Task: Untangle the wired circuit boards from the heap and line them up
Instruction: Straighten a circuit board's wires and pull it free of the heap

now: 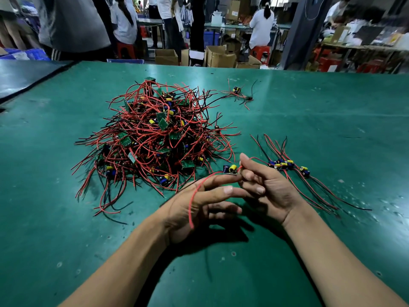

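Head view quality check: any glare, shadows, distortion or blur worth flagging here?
Head view: wide-angle bending bows the far edge of the table; pale glare streaks it beyond the heap; the left hand and right hand throw dark shadows toward the camera; heap and the board at the fingertips are sharp; background people look slightly soft.

Brightness: I am seeing an evenly bright scene, with strong colour on the green counter [332, 134].
Source: light is coming from overhead and ahead.
Glare: a pale sheen is streaking the counter's far half.
Shadows: the left hand [194, 204] and right hand [272, 191] are throwing a dark patch toward me.
Distortion: the wide lens is bowing the counter's far edge.
Focus: the background people [262, 25] are looking soft.
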Demonstrator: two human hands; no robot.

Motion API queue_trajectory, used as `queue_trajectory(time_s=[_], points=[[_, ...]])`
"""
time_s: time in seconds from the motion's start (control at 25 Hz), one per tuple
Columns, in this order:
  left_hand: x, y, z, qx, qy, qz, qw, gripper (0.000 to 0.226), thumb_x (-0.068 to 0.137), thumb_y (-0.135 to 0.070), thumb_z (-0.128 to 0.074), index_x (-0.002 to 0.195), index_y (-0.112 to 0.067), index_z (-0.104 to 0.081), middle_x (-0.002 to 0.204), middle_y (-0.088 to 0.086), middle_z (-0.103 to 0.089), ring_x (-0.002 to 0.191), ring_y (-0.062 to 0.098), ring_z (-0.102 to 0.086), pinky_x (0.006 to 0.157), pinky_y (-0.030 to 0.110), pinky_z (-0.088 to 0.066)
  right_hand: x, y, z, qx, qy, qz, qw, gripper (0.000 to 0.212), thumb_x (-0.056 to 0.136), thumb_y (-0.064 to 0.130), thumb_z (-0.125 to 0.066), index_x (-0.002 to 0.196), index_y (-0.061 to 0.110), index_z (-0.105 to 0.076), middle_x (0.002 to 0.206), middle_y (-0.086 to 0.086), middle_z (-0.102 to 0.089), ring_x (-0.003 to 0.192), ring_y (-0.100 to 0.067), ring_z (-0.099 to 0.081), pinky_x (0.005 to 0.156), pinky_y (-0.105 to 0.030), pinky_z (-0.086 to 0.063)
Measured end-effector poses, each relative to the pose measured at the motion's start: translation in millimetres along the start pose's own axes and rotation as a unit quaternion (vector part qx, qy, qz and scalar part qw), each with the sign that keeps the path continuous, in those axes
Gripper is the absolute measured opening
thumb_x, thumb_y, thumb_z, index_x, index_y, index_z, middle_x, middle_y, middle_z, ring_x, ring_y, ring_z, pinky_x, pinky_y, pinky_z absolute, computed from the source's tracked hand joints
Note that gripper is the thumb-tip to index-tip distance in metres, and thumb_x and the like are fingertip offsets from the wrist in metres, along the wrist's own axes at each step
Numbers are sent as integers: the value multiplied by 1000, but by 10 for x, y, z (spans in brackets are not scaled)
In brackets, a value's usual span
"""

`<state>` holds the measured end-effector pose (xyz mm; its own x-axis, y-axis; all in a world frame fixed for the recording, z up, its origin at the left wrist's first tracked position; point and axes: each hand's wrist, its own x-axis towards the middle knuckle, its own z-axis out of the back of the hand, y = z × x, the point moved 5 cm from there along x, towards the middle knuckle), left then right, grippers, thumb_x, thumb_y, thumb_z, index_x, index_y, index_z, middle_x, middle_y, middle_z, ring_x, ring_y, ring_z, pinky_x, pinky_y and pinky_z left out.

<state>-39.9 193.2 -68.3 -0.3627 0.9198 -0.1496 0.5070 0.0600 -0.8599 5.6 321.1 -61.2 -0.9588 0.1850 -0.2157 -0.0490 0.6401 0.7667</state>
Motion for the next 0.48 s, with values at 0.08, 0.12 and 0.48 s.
queue_trajectory(time_s=[0.08,0.12,0.48], points=[[8,2,4,0,-4,-4,1000,31,79,-10,-73,108,-20,-75,111,12,-73,77,21,-72,72,27,-58,-27,9,-44,43,48,-15,998,37,76,28,-79,67,13,-47,39,6,-40,26,-3,-31,30,-14,-28],[7,0,9,-10,-12,-5,1000,30,78,-8,-73,106,-18,-76,110,13,-73,76,22,-72,71,28,-59,-46,22,-71,72,77,-22,994,40,71,25,-86,72,11,-48,38,6,-41,26,-2,-27,29,-14,-26],[23,15,-31,6,-51,1,999,25,78,-34,-67,87,-11,-72,79,10,-70,61,18,-67,59,25,-55,-88,-58,-107,-20,57,-29,998,43,51,31,-99,71,14,-64,36,8,-36,21,0,-28,25,-12,-20]])
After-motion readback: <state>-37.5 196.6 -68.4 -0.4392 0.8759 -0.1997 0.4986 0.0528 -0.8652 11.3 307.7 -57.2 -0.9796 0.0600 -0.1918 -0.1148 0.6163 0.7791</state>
